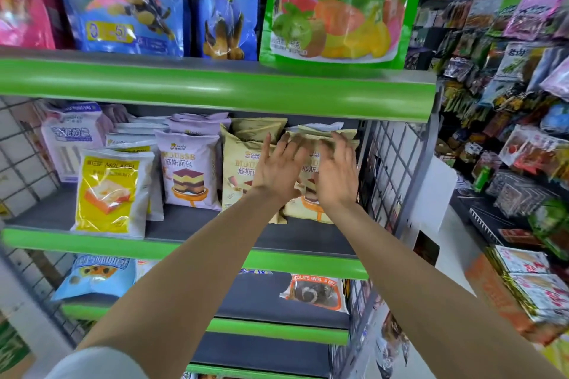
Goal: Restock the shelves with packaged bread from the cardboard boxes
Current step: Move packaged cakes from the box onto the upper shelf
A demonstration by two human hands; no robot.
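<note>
Both our bare forearms reach up from the bottom of the view toward the middle shelf [197, 224]. Our left hand [278, 168] lies with straight fingers against the face of a tan mousse bread packet [238, 169], and our right hand [337, 172] has loosely spread fingers against the neighbouring tan packet [311, 209]; it looks like a flat press and not a pinch, though motion blur on the right fingers leaves that uncertain. Both packets stand upright at the right end of the shelf, side by side, with more tan packets [258, 128] stacked behind them.

We judge these packets to be light, puffy and soft, with slick film that slides easily; the bread inside would crush under a hard squeeze. Taking them by the flat faces or the crimped top seam seems safest.

Left along the shelf stand a lilac mousse packet [187, 169] and a yellow toast packet [107, 191]. Above, a green-edged shelf carries blue cartoon-dog bags [123, 0] and a green fruit bag [338, 6]. A wire grid side panel [391, 169] closes the right end, and crowded snack racks [508, 86] fill the aisle beyond.
</note>
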